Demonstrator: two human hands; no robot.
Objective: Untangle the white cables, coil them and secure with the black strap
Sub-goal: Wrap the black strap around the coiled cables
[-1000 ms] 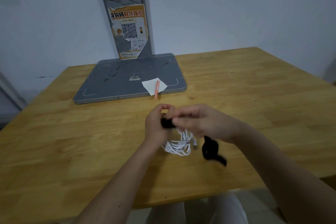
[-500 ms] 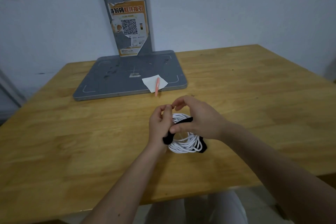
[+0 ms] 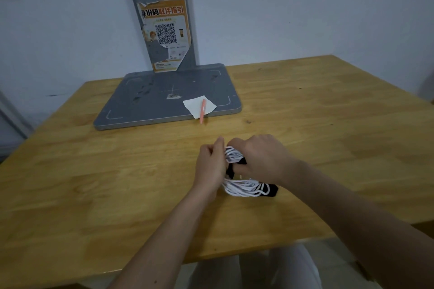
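Note:
A coil of white cables (image 3: 244,189) is held upright just above the wooden table (image 3: 117,171), between both hands. My left hand (image 3: 211,166) grips the coil's left side. My right hand (image 3: 260,157) curls over the top of the coil and pinches the black strap (image 3: 242,162), which runs across the coil's middle. Another end of the black strap (image 3: 272,190) sticks out at the coil's lower right. The far side of the coil is hidden behind my fingers.
A grey flat base (image 3: 164,98) with an upright post (image 3: 162,14) carrying a QR-code sticker stands at the back of the table. A white paper slip (image 3: 197,105) and a pink pen (image 3: 202,110) lie on the base's front edge.
The coil has been turned and lifted between the hands. My right hand moved over the top of the coil, drawing the black strap across its middle; the loose strap end now lies at the lower right.

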